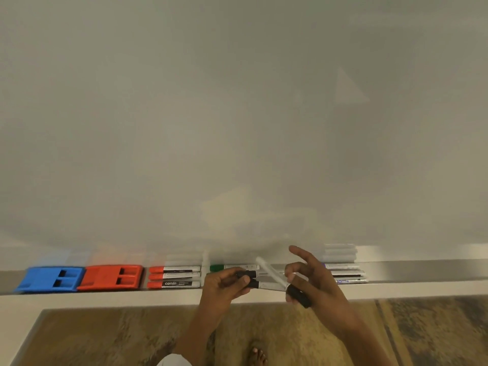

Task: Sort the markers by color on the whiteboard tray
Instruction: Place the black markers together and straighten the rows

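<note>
Holding two black-capped markers (260, 280) side by side near their caps, the left hand (224, 285) is curling its grip around them just above the whiteboard tray (412, 273). The right hand (314, 281) is pinching a third black-capped marker (284, 282) between thumb and fingers, its black cap pointing down toward the person and its white barrel slanting up across the other two; the index finger is lifting free above it. Three red-capped markers (174, 276) are lying stacked in a neat group on the tray, left of the hands. A green-capped marker (233, 267) is lying along the back of the tray, just behind the left hand. Further markers (348, 273), partly hidden by the right hand, are lying to the right; blur is hiding their cap colours. A red eraser (111, 277) and a blue eraser (51, 279) are sitting side by side at the tray's left end. The whiteboard (237, 114) is filling the view above, and patterned carpet (105, 336) is showing below.
</note>
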